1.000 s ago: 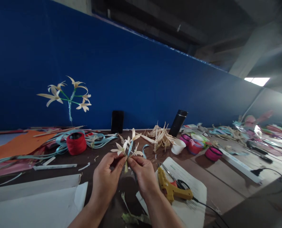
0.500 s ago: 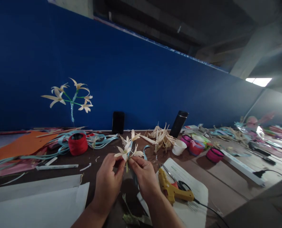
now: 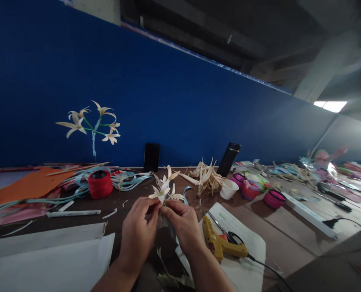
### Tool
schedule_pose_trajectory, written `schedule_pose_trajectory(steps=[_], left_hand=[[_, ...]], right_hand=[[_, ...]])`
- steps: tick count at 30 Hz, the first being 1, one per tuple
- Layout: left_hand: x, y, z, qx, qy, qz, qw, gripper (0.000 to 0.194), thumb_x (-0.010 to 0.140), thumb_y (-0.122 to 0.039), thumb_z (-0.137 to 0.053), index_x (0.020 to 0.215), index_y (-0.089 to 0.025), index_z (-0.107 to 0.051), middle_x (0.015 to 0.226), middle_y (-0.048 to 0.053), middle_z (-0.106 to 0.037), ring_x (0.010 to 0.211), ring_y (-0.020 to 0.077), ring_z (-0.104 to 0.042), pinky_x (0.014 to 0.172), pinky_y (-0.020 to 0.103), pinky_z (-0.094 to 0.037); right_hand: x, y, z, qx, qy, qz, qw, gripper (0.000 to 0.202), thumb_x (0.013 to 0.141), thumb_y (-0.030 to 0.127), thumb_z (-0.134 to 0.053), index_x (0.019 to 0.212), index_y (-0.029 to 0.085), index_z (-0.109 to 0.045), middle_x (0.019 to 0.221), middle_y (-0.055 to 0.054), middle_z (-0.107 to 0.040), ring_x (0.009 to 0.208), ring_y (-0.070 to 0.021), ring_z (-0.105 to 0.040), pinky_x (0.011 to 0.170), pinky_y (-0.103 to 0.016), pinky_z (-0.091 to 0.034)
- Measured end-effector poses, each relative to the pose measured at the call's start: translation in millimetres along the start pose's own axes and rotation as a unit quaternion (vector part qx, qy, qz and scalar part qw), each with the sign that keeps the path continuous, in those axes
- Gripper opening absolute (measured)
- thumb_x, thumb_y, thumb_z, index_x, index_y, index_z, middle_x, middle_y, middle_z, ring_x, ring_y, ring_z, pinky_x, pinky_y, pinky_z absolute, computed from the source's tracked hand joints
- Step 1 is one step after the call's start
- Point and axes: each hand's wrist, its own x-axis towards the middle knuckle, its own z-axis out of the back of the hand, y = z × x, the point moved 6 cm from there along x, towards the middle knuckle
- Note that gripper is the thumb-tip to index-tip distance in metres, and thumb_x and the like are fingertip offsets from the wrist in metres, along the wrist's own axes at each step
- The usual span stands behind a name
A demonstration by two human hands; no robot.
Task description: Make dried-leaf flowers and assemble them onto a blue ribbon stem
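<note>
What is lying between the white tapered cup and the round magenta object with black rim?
In the head view, a round red object with purplish edging lies between the white cup and the magenta object.

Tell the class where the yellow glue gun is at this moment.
In the head view, the yellow glue gun lies just right of the person's right hand, on the white paper sheet.
</note>
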Motion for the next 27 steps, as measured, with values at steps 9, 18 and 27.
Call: schedule_pose_trajectory(steps=[9,18,27], left_hand=[[2,9,-2.0,-0.039,0.019,0.079,0.996,0.008,0.079,-0.026,-0.060,0.080,-0.020,-0.066,0.078,0.000,-0.068,0.072,0.0150,-0.064,0.067,0.023,-0.049],[-1,9,-7.2,-0.033,0.038,0.064,0.997,0.015,0.082,-0.023,-0.054,0.087,-0.019,-0.068,0.086,0.003,-0.070,0.081,0.0172,-0.064,0.077,0.028,-0.049],[-9,11,-14.9,-0.042,0.053,0.088,0.994,0.022,0.083,-0.025,-0.053,0.098,-0.020,-0.067,0.097,0.005,-0.070,0.088,0.0176,-0.064,0.082,0.029,-0.049]], right_hand=[[-1,3,2,-0.055,-0.005,0.014,0.998,0.014,0.075,0.030,-0.066,0.081,0.024,-0.077,0.069,0.001,-0.066,0.070,-0.0159,-0.054,0.067,-0.025,-0.041],[-2,2,8,-0.139,-0.034,0.052,0.988,0.015,0.079,0.025,-0.063,0.089,0.027,-0.075,0.064,0.002,-0.061,0.075,-0.0164,-0.056,0.070,-0.024,-0.041],[0,5,11,-0.123,-0.052,0.067,0.989,0.016,0.079,0.025,-0.063,0.091,0.025,-0.074,0.075,0.001,-0.065,0.075,-0.0150,-0.056,0.067,-0.022,-0.042]])
